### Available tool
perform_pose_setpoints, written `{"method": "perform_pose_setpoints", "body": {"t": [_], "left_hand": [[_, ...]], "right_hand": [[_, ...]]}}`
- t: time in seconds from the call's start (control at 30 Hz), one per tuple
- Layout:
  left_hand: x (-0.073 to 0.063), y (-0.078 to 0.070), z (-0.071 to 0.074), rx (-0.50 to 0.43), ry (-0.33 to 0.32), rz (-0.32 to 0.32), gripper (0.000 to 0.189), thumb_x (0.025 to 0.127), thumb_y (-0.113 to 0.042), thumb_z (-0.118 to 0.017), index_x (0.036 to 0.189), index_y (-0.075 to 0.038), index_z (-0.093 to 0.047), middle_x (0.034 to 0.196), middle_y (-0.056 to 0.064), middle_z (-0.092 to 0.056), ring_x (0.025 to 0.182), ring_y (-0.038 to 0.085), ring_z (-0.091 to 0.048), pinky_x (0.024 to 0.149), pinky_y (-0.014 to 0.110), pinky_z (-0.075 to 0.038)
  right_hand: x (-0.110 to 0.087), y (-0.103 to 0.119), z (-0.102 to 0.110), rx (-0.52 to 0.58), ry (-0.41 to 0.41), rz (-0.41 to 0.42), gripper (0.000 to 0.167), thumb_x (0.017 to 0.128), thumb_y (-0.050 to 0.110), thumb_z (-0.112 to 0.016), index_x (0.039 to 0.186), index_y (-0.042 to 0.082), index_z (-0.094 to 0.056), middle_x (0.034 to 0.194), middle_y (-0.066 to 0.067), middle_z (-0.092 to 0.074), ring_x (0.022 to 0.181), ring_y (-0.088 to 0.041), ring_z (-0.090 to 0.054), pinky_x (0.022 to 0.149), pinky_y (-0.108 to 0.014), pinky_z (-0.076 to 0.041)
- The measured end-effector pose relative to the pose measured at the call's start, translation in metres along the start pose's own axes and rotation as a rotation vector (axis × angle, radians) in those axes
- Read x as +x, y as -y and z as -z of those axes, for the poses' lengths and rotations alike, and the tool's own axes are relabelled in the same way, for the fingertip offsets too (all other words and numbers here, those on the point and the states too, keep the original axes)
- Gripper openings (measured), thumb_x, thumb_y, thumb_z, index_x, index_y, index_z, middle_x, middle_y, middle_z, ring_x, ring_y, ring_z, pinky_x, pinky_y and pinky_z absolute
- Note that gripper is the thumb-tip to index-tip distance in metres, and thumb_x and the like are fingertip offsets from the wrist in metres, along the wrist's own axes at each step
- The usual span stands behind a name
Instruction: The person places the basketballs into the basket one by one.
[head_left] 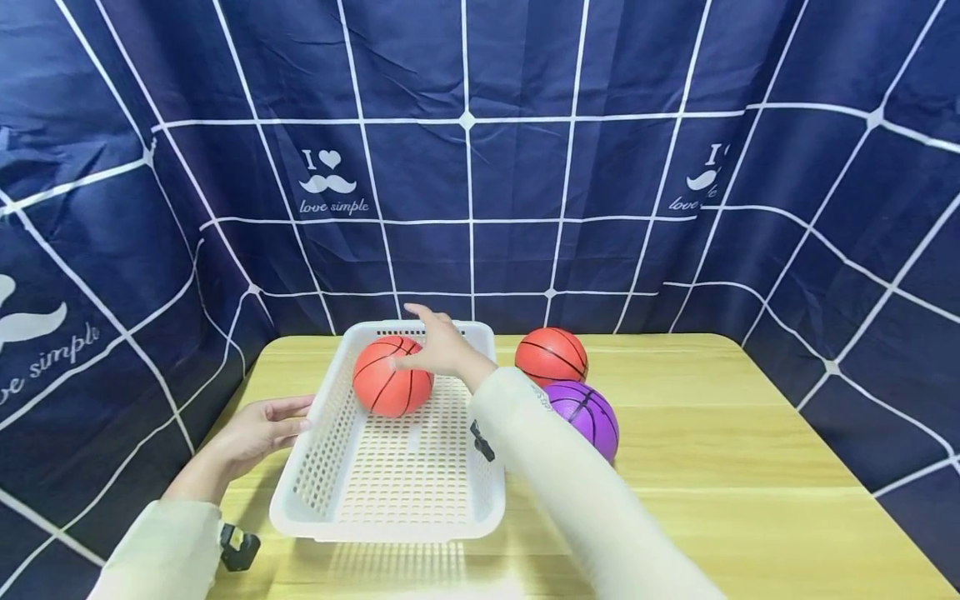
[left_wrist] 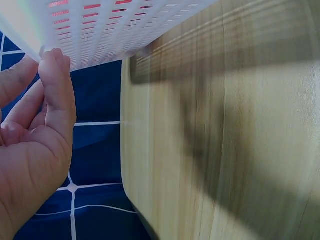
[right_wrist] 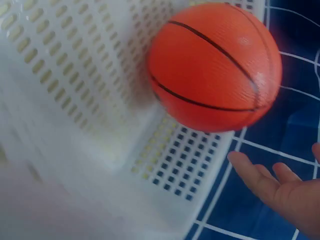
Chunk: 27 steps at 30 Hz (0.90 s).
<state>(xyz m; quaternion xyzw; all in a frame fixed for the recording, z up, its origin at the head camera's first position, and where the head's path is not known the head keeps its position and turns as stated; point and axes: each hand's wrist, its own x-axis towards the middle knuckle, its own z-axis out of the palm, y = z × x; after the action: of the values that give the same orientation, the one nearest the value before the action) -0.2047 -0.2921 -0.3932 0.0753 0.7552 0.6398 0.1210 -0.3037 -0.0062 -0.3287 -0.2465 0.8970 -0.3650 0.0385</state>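
A white plastic basket (head_left: 405, 529) with slotted walls holds a red-orange toy basketball (head_left: 386, 387) toward its far left. My left hand (head_left: 251, 437) grips the left rim, its fingertips at the edge, as the left wrist view also shows. Above the basket my right hand (head_left: 442, 346) reaches out with fingers spread, beside the ball and overlapping it in the head view. In the right wrist view its fingers (right_wrist: 260, 182) are apart from the ball (right_wrist: 215, 67) and hold nothing.
Right of the basket, a second red-orange basketball (head_left: 551, 354) lies on the wooden table (head_left: 712, 450). A purple basketball (head_left: 585, 417) sits just in front of it, partly behind my right sleeve. Dark blue checked cloth (head_left: 517, 175) hangs around the back and sides.
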Motion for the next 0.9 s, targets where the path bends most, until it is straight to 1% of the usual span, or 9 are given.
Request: {"method": "perform_pose_setpoints", "body": {"t": [0.13, 0.2, 0.3, 0.37, 0.57, 0.67, 0.77, 0.9], "left_hand": [[-0.001, 0.000, 0.001, -0.002, 0.008, -0.007, 0.057, 0.093, 0.000, -0.057, 0.137, 0.022, -0.027, 0.136, 0.037, -0.037, 0.102, 0.005, -0.058, 0.087, 0.027, -0.050], [-0.001, 0.000, 0.001, -0.003, 0.007, -0.007, 0.058, 0.093, 0.000, -0.057, 0.137, 0.022, -0.027, 0.137, 0.037, -0.037, 0.102, 0.005, -0.058, 0.087, 0.027, -0.051], [-0.001, 0.000, 0.001, -0.007, 0.007, -0.008, 0.058, 0.093, 0.000, -0.057, 0.136, 0.023, -0.027, 0.136, 0.036, -0.038, 0.101, 0.005, -0.059, 0.086, 0.027, -0.051], [0.000, 0.000, 0.001, -0.012, 0.007, -0.008, 0.058, 0.092, 0.000, -0.057, 0.136, 0.023, -0.027, 0.136, 0.035, -0.040, 0.101, 0.005, -0.059, 0.086, 0.027, -0.051], [0.000, 0.000, 0.000, -0.020, 0.010, -0.001, 0.058, 0.092, 0.000, -0.058, 0.137, 0.022, -0.027, 0.133, 0.032, -0.046, 0.101, 0.006, -0.060, 0.085, 0.028, -0.052], [0.000, 0.001, 0.000, -0.019, 0.010, 0.003, 0.058, 0.093, 0.000, -0.058, 0.137, 0.022, -0.027, 0.133, 0.032, -0.045, 0.100, 0.007, -0.060, 0.085, 0.028, -0.052], [0.000, 0.002, 0.001, -0.021, 0.008, 0.004, 0.058, 0.092, 0.000, -0.058, 0.137, 0.022, -0.027, 0.132, 0.029, -0.048, 0.100, 0.007, -0.060, 0.086, 0.028, -0.052], [0.000, 0.001, 0.001, -0.025, 0.007, 0.009, 0.060, 0.091, -0.001, -0.060, 0.137, 0.021, -0.028, 0.129, 0.021, -0.055, 0.100, 0.007, -0.061, 0.086, 0.027, -0.051]], "right_hand": [[0.000, 0.003, 0.014, 0.004, 0.003, 0.027, 0.095, 0.074, 0.036, -0.082, 0.150, 0.021, -0.028, 0.141, -0.015, -0.039, 0.125, -0.027, -0.041, 0.098, -0.044, -0.042], [-0.002, 0.002, 0.022, 0.015, 0.003, 0.044, 0.094, 0.074, 0.037, -0.081, 0.150, 0.022, -0.029, 0.143, -0.014, -0.039, 0.129, -0.027, -0.039, 0.099, -0.045, -0.042], [-0.005, -0.001, 0.034, 0.067, -0.001, 0.073, 0.091, 0.075, 0.033, -0.081, 0.149, 0.020, -0.030, 0.145, -0.015, -0.037, 0.130, -0.029, -0.039, 0.100, -0.044, -0.041], [-0.009, -0.005, 0.042, 0.104, -0.004, 0.092, 0.088, 0.076, 0.030, -0.081, 0.148, 0.019, -0.032, 0.146, -0.016, -0.036, 0.129, -0.031, -0.042, 0.101, -0.043, -0.041], [-0.021, -0.018, 0.062, 0.175, -0.013, 0.107, 0.083, 0.078, 0.026, -0.080, 0.147, 0.025, -0.035, 0.146, -0.012, -0.036, 0.125, -0.032, -0.046, 0.101, -0.040, -0.041], [-0.027, -0.024, 0.072, 0.200, -0.017, 0.122, 0.082, 0.078, 0.024, -0.080, 0.147, 0.024, -0.036, 0.144, -0.013, -0.038, 0.124, -0.032, -0.047, 0.100, -0.043, -0.042], [-0.034, -0.030, 0.081, 0.198, -0.011, 0.135, 0.081, 0.078, 0.023, -0.080, 0.146, 0.024, -0.036, 0.142, -0.013, -0.040, 0.123, -0.032, -0.048, 0.099, -0.045, -0.043], [-0.043, -0.040, 0.091, 0.179, 0.009, 0.160, 0.080, 0.079, 0.021, -0.079, 0.146, 0.022, -0.036, 0.143, -0.013, -0.040, 0.123, -0.032, -0.048, 0.098, -0.045, -0.043]]}}
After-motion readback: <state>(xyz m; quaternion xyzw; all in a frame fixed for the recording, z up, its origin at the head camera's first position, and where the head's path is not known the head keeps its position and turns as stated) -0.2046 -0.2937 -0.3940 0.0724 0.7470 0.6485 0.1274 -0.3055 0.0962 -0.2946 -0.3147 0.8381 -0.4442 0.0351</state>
